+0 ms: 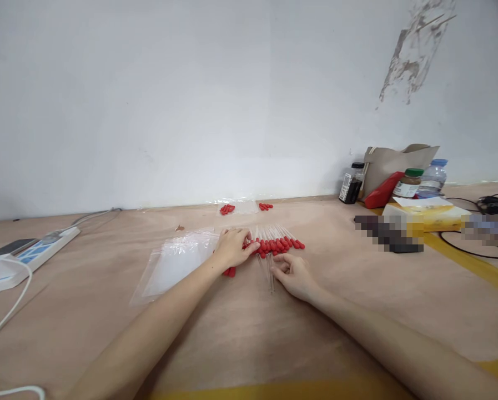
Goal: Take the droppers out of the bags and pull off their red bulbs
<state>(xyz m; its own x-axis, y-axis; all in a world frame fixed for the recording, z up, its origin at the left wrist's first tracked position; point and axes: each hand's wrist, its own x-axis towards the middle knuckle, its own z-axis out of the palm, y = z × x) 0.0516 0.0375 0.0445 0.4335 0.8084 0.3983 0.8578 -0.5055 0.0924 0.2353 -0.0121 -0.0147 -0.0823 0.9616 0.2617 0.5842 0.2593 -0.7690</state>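
A row of glass droppers with red rubber bulbs (280, 245) lies on the covered table, most of their thin clear tubes pointing toward the wall. A few tubes (270, 278) point toward me instead. My left hand (233, 248) is curled over the row's left end, with a red bulb showing between thumb and forefinger. At the tubes on my side, my right hand (294, 274) has its fingers bent and its thumb and forefinger tips against them. More red bulbs (229, 271) lie partly hidden under my left wrist.
Left of the hands lies a stack of clear zip bags (180, 262). Bagged red-bulb droppers (227, 209) rest by the wall. A white power strip (36, 258) is far left. On the right stand a dark bottle (351, 184), a green-lidded jar (407, 183) and a tissue pack (426, 215).
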